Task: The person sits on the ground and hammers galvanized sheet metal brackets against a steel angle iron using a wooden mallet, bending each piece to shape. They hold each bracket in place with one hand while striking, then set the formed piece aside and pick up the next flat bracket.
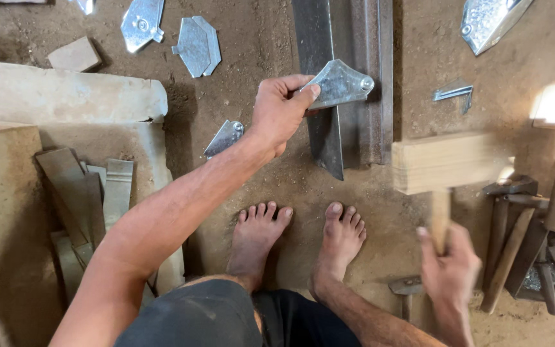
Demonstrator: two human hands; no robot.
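Bare arms, bare feet (297, 241), dark grey shorts (226, 318), no sleeves

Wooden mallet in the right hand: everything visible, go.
The mallet has a pale, blocky rectangular wooden head on a round wooden handle. It looks motion-blurred. The right hand grips the handle's lower end. The head sits right of the steel rail, apparently clear of it, above the dirt floor.

The dirt floor (271, 38) carries a steel rail (361, 77), scattered sheet-metal pieces (197, 45), stone slabs (65, 96) and hammers (521, 238).
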